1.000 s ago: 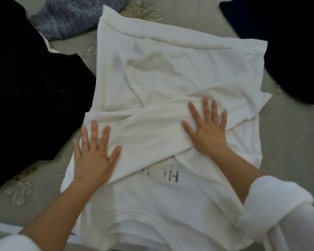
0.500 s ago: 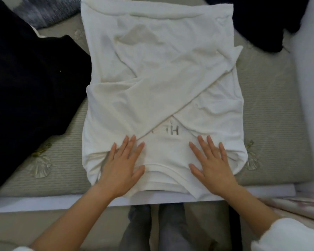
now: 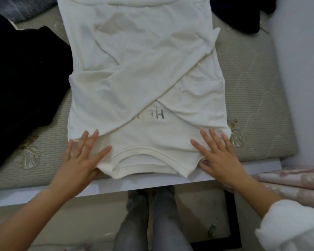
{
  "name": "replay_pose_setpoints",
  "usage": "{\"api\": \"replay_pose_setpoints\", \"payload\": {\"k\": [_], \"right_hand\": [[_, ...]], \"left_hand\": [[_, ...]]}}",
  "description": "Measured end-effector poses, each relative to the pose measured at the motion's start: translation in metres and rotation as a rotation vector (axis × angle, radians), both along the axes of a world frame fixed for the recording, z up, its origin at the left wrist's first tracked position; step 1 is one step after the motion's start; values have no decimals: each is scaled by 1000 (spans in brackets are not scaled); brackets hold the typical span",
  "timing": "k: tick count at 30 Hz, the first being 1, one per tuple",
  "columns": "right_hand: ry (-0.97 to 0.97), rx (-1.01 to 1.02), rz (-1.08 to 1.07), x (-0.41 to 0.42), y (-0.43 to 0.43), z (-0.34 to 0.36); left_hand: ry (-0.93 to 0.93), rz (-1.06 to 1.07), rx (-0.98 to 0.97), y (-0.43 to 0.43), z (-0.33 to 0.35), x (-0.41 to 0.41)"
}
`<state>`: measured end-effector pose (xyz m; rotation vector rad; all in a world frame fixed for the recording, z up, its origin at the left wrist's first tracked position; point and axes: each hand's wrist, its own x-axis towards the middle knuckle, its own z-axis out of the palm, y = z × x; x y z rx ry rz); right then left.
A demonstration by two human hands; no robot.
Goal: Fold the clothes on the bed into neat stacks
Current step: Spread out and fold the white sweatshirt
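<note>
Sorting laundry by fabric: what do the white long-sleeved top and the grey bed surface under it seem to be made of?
The white long-sleeved top looks like soft matte cotton jersey: it creases gently, has a ribbed neckband and shows a faint grey print. The grey bed surface looks like a woven, finely ribbed mat with a slight sheen and embroidered leaf motifs, possibly a cooling mat; the fibre cannot be told.

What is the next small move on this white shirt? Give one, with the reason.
Probably grip the collar-end corners and fold that end away toward the far hem. The white shirt lies flat with both sleeves crossed over its body, and the left hand and right hand rest open at the near corners, so only the lengthwise fold seems left.
</note>
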<state>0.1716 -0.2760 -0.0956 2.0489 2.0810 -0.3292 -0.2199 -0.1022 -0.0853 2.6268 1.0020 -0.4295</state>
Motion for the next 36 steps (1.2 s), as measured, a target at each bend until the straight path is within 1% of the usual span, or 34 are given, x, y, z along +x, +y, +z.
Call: {"api": "replay_pose_setpoints", "payload": {"k": [2,3,5,6,7,9,12,14,15,18,20,22,26,29,34,36], "right_hand": [[92,-16,-33,2,15,3],[193,-30,-109,3,23,8],[422,-42,-343,6,39,24],[461,-44,-425,8,47,31],[438,-52,-456,9,53,39],[357,-82,-422,10,62,52],[332,-173,-372,12,55,64],[388,-270,-406,12,43,72],[423,-338,-432,11,38,76],[488,-632,-430,11,26,84],[520,-767,-386,13,27,89],[551,-818,-384,18,40,95],[645,-746,-417,39,91,112],[706,-687,-447,61,144,118],[645,-643,-435,94,248,126],[647,-582,-457,105,287,121]], "left_hand": [[-14,-62,25,14,-5,10],[-25,-62,29,21,-5,14],[-33,-31,2,31,0,25],[-66,-16,-27,34,5,29],[-90,13,-66,36,9,32],[-80,58,-183,39,23,37],[-42,165,-389,41,46,41],[54,241,-466,32,61,41],[119,244,-508,25,70,42],[280,178,-749,7,87,43],[326,170,-891,7,92,42],[335,226,-960,17,96,42],[213,379,-1010,68,108,47],[100,432,-1015,122,116,61],[27,626,-1009,212,127,102],[-50,725,-971,246,126,116]]}}
